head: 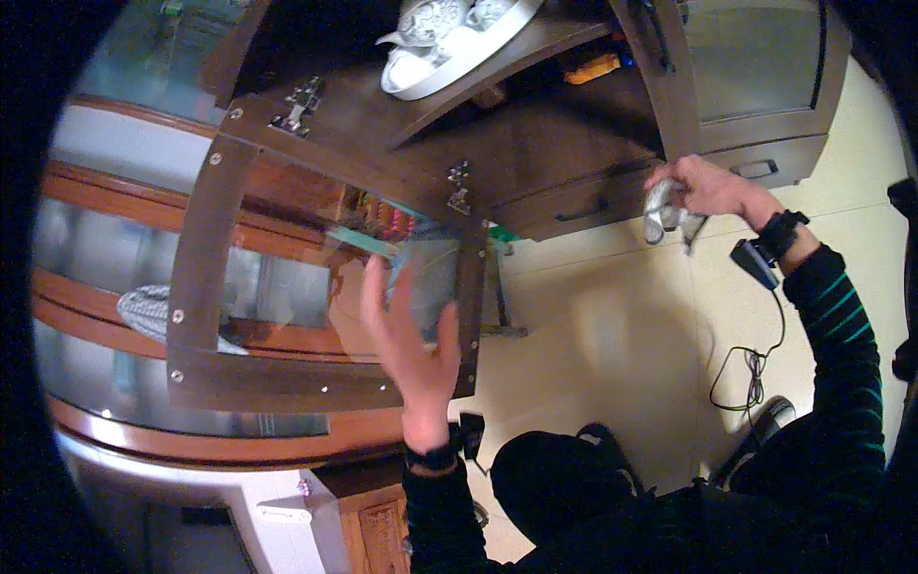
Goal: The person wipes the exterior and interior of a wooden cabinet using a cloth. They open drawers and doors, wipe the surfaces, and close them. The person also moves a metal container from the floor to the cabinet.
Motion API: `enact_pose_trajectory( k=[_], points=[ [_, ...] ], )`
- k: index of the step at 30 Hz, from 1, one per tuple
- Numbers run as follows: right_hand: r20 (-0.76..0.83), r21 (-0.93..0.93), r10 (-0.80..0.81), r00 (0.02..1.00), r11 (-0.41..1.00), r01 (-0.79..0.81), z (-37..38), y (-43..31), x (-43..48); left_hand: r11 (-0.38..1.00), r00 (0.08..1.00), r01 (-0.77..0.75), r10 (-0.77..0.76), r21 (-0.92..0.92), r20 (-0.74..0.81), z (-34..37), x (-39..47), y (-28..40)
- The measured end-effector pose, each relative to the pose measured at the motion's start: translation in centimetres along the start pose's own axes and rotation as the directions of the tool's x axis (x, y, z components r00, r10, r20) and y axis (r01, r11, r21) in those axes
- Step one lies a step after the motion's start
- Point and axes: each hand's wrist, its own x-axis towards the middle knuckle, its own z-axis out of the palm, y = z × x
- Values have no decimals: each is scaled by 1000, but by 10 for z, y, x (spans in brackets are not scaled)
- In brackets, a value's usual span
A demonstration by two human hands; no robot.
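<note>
My left hand (419, 330), slightly blurred, is raised with its fingers spread over the glass of a swung-out wooden cabinet door (287, 377). Whether the fingertips touch the glass I cannot tell. Metal hinges show on the door's cabinet side. At the right, my right hand (706, 188) grips a crumpled grey-and-white cloth (667, 212) that hangs down in front of the cabinet's drawers. Inside the dark wooden cabinet, a white oval tray (459, 68) holds a patterned teapot (430, 25) and other patterned crockery.
An orange item (593, 69) lies on a lower shelf. Another glass door (753, 64) stands at the right above a drawer (760, 165). Behind the left door are reddish wooden furniture and a grey knitted item (147, 312). A coiled cable (753, 380) hangs below my right wrist.
</note>
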Motion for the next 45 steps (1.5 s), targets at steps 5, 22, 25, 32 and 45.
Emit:
enact_pose_trajectory(
  k=[5, 22, 25, 32, 45],
  points=[
    [-21, 314, 171, 985, 936, -156, -9, -14, -1, 953, 763, 219, -34, 209, -645, -76, -61, -21],
    [79, 316, 145, 986, 935, -163, -22, -15, -7, 25, 445, 435, -875, -900, 190, -70, -107, -83],
    [85, 335, 127, 988, 930, -148, -22, -14, -6, -11, 358, 479, -911, -878, 206, -69, -106, -79],
    [118, 337, 84, 989, 934, -120, -22, -16, -6, -30, 283, 518, -937, -855, 204, -61, -120, -85],
    [175, 398, 70, 982, 907, -136, -6, 0, 4, 533, 890, 250, 203, 808, -409, -188, 47, -79]
  ],
)
